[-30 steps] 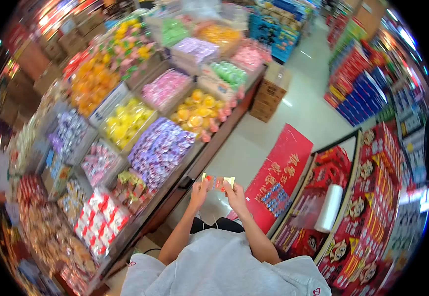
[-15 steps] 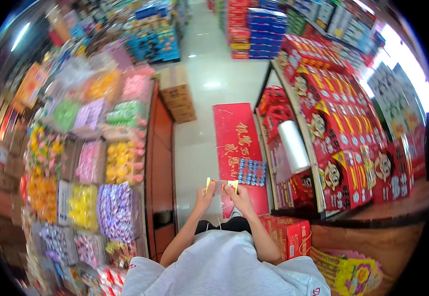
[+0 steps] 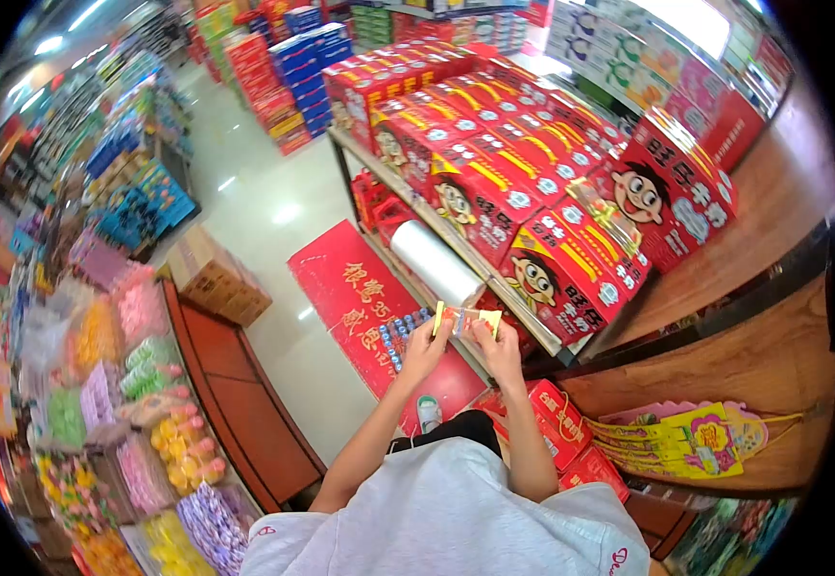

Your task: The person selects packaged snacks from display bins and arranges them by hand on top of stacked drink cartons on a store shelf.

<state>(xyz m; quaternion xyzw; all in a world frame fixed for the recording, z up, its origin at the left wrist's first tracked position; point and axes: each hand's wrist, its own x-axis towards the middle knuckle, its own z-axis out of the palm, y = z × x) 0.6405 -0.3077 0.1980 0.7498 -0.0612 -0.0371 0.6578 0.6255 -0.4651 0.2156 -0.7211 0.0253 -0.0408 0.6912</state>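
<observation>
Both hands hold a small clear plastic packet (image 3: 466, 317) with yellow ends, and its contents are too small to name. My left hand (image 3: 426, 348) pinches the left end between thumb and fingers. The right end is gripped by my right hand (image 3: 497, 350). Just behind the hands stands a shelf rack with a roll of clear plastic bags (image 3: 435, 261) lying on it. Below and left of them, a sheet of blue round items (image 3: 390, 338) rests on a red floor mat (image 3: 345, 288) with gold characters.
Red milk cartons (image 3: 508, 173) are stacked on the rack, beside a wooden counter (image 3: 715, 384) at right. Bags of wrapped sweets (image 3: 187, 446) fill the left display, with a cardboard box (image 3: 216, 276) at its end. Red gift boxes (image 3: 556, 422) stand by my right leg.
My view has turned to the right, so the milk cartons and counter appear nearer the middle. Both hands keep their grip on the packet, now in front of the rack.
</observation>
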